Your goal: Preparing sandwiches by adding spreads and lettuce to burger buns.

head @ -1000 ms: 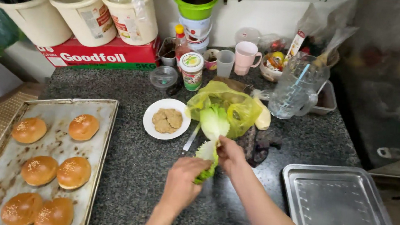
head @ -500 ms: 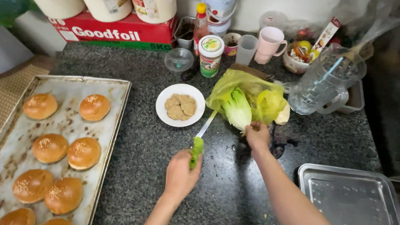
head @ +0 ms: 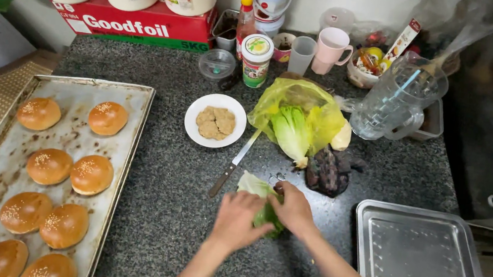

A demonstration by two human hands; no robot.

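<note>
Landmark: white plate (head: 197,132) of breaded patties (head: 215,122) on the dark speckled counter (head: 161,208).

Lettuce leaf (head: 259,195): on the counter, below and right of the plate, near the knife handle end. Left hand (head: 237,219) and right hand (head: 291,208) both closed over the leaf, fingers curled on it, hands touching each other; leaf's pale end shows above them.

Knife (head: 236,161): just right of the plate, blade toward the lettuce head (head: 292,132), which lies in a yellow plastic bag (head: 321,112) further right of the plate.

Baking tray (head: 76,95) with sesame buns (head: 91,173): left of the plate. Steel tray (head: 421,264): far right, lower than the plate.
</note>
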